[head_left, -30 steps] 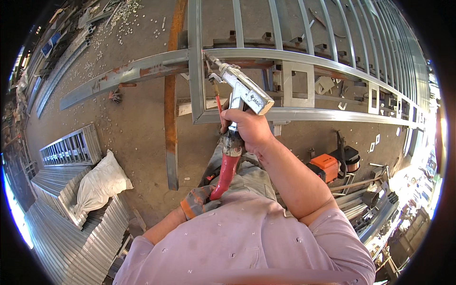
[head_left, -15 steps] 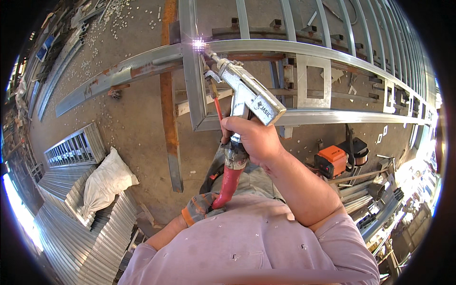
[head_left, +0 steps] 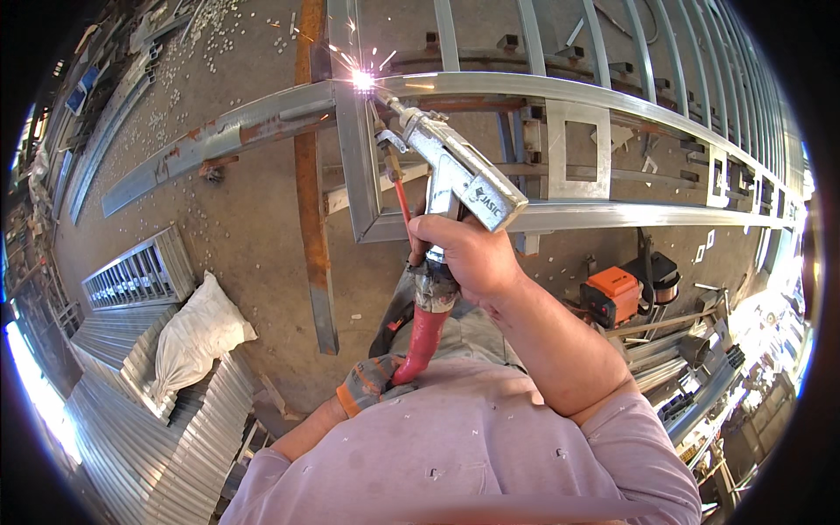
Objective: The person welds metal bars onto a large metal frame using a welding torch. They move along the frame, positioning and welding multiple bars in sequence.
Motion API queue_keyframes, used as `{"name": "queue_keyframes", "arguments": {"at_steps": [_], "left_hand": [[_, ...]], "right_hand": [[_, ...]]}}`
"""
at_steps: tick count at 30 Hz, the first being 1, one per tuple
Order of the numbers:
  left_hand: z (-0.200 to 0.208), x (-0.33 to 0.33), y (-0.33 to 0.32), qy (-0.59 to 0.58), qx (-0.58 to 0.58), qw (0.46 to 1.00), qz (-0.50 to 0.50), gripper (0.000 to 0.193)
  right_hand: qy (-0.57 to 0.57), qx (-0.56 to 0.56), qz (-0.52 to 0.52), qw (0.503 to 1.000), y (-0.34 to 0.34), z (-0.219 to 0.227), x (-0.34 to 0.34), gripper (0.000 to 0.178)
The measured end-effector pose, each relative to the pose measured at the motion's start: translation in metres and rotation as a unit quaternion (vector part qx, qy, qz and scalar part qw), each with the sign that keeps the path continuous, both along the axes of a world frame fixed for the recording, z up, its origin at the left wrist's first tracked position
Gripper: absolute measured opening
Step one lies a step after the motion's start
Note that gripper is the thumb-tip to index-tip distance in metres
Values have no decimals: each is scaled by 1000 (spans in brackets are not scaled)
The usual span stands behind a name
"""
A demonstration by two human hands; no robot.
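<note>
— Right hand point(head_left: 468, 258)?

— Bare, closed round the grip of a silver welding gun point(head_left: 455, 171). The nozzle tip meets the joint of a grey steel frame point(head_left: 560, 87); a bright spark point(head_left: 361, 80) shows at that contact, with small sparks scattering upward.

— Left hand point(head_left: 372, 382)?

— Gloved in grey with an orange cuff, low by the torso, gripping the red hose point(head_left: 420, 341) that hangs from the gun's handle.

— Surroundings?

— A rusty beam point(head_left: 312, 175) lies under the frame. A white sack point(head_left: 197, 337) rests on corrugated sheets point(head_left: 114, 411) at left. An orange machine point(head_left: 612, 293) sits on the floor at right.

White sack point(head_left: 197, 337) near left on corrugated sheets point(head_left: 105, 420); small grille point(head_left: 131, 276) beside it. Orange machine point(head_left: 617, 293) w/ wire spool point(head_left: 661, 280) right.
</note>
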State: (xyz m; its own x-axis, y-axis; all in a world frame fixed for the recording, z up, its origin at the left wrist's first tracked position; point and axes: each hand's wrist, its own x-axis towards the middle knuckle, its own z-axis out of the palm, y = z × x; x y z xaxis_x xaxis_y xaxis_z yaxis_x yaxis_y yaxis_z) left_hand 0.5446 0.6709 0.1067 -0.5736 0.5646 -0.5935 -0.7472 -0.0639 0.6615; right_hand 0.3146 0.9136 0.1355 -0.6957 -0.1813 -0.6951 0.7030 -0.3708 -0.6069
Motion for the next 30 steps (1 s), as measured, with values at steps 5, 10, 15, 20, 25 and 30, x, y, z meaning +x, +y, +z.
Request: {"name": "queue_keyframes", "arguments": {"at_steps": [5,10,15,20,25,30], "left_hand": [[-3,1,-1,-1,-60,996,-71,40],[-14,10,0,32,-36,998,-28,36],[-22,14,2,78,-74,992,-71,39],[-16,7,5,166,-152,962,-153,39],[-11,0,6,173,-142,962,-157,40],[-15,-30,35,276,-79,946,-148,47]], "right_hand": [[-4,4,6,1000,1,-1,1,6],[0,1,4,1000,1,-2,1,8],[16,-25,-5,1000,2,-7,0,7],[15,-19,-6,1000,1,-6,2,6],[25,0,-27,999,5,11,8,17],[128,65,-74,987,63,61,25,27]]}}
